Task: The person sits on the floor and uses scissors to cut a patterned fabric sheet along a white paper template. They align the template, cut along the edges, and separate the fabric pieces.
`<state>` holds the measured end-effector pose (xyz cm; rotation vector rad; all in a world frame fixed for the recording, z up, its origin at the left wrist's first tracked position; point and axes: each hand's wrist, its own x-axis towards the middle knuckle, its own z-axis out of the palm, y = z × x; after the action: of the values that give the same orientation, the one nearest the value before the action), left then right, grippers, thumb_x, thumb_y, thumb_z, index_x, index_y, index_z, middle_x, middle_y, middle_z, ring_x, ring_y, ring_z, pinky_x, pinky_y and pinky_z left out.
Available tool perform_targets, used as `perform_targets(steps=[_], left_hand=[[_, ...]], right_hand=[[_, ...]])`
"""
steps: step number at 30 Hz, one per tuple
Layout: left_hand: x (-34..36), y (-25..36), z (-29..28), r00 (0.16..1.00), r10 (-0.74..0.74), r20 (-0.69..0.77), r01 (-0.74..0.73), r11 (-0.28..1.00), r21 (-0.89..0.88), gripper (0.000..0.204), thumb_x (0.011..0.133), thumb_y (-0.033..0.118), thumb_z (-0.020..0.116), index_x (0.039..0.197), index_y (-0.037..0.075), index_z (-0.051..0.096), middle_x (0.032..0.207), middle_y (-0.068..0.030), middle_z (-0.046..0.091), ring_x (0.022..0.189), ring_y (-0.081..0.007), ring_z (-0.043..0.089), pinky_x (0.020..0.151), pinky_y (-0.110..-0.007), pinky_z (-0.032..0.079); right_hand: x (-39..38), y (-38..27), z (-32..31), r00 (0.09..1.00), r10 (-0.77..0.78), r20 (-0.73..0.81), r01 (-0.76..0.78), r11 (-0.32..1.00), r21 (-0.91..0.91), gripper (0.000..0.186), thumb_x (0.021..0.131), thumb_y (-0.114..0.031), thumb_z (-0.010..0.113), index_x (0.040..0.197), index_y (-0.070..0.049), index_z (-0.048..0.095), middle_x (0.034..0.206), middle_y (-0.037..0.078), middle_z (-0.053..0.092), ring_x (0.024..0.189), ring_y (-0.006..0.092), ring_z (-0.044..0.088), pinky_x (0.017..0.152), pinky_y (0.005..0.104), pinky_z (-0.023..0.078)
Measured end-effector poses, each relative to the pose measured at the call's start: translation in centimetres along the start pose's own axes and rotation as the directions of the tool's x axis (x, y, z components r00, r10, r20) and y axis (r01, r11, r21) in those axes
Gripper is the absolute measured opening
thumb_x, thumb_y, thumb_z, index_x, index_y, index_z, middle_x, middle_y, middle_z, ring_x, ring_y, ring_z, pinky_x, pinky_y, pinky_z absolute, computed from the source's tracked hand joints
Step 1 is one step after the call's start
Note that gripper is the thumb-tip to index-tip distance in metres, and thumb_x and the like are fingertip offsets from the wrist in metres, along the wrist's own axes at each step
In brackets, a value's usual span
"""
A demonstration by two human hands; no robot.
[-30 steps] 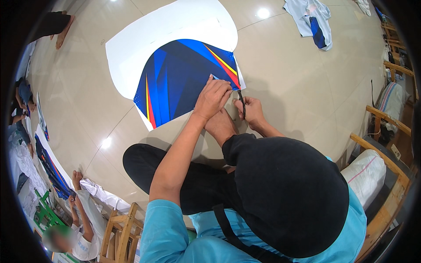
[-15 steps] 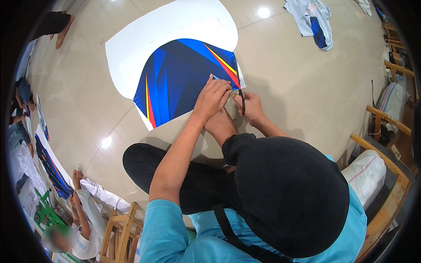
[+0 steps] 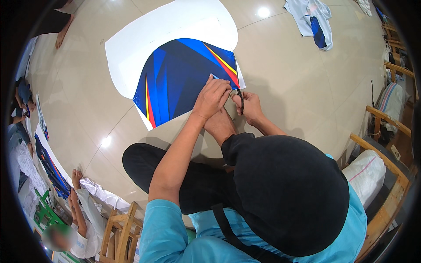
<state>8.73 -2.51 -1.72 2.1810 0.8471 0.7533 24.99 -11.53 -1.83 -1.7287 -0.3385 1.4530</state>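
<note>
A printed fabric piece (image 3: 175, 87), dark blue with red and yellow stripes and white margins, lies on the floor ahead of me. My left hand (image 3: 212, 96) is on its near right part, fingers bent and closed at the edge. Just to the right, my right hand (image 3: 249, 108) grips black scissors (image 3: 240, 97), which point away from me at the fabric's right corner. A narrow white strip (image 3: 240, 78) stands along that edge. My bare foot (image 3: 221, 125) is under and beside my left hand. The fingertips of the left hand are partly hidden.
A large white sheet (image 3: 127, 57) lies beyond the blue piece. Pale cloth (image 3: 309, 19) is on the tiled floor at far right. Wooden frames (image 3: 386, 118) and a white sack (image 3: 366, 173) line the right. Another person (image 3: 81, 219) sits at lower left beside a wooden stool (image 3: 120, 232).
The scissors' dark blade, seen along the fabric's right edge before, barely shows now, and their handles have shifted slightly. My left hand stays in place.
</note>
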Motion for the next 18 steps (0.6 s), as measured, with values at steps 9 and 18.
perform_targets(steps=[9,18], left_hand=[[-0.1,-0.2,0.1,1.000,0.005,-0.007,-0.005,1.000,-0.001,0.011,0.093,0.010,0.071,0.102,0.006,0.067,0.111,-0.0087,0.072,0.110,-0.0284,0.068,0.116,-0.055,0.042],[-0.1,0.0,-0.2,1.000,0.000,-0.002,0.000,1.000,-0.020,0.011,0.093,0.009,0.070,0.102,0.005,0.067,0.113,-0.0095,0.072,0.110,-0.0292,0.068,0.116,-0.055,0.043]], right_hand=[[0.4,-1.4,0.4,1.000,-0.010,-0.012,0.010,1.000,-0.007,0.034,0.085,-0.025,0.082,0.069,-0.006,0.058,0.058,0.001,0.055,0.044,0.0100,0.051,0.041,0.0262,0.035],[0.5,-1.1,0.5,1.000,-0.014,0.010,0.014,1.000,0.027,0.032,0.086,-0.023,0.082,0.073,-0.005,0.058,0.058,0.001,0.055,0.044,0.0099,0.051,0.041,0.0264,0.035]])
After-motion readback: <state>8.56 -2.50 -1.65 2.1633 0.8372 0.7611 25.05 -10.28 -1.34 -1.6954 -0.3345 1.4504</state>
